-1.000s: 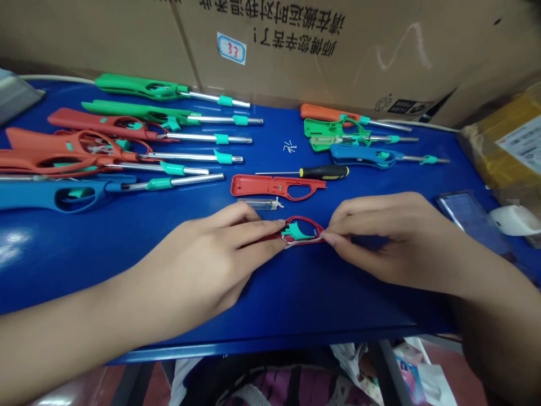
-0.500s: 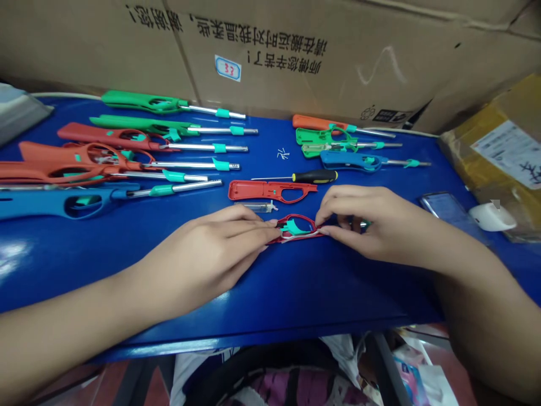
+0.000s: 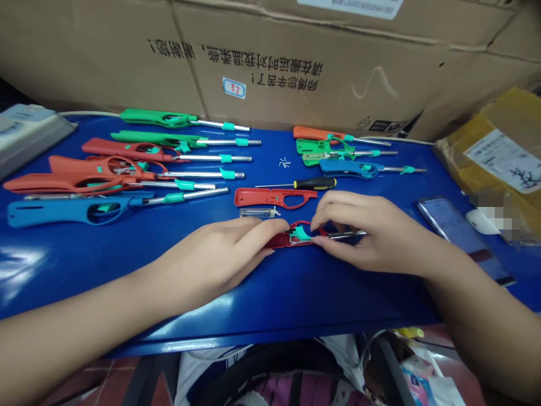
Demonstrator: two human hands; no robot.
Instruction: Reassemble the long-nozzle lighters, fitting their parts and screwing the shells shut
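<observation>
The red lighter shell (image 3: 282, 241) lay on the blue table (image 3: 296, 293), long axis left–right, between both hands. The left hand (image 3: 220, 256), fingers together, pressed its handle end; the right hand (image 3: 372, 234) pinched the nozzle end, apparently at the metal tube (image 3: 349, 233).

Your head camera looks forward and down at the table (image 3: 296, 293) from close by; left hand (image 3: 220, 254) and right hand (image 3: 372, 237) sit mid-frame; cardboard boxes (image 3: 127, 56) behind.

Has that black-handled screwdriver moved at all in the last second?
No. The screwdriver still lies just behind the loose red shell half, its handle over the shell's right end, as before.
</observation>
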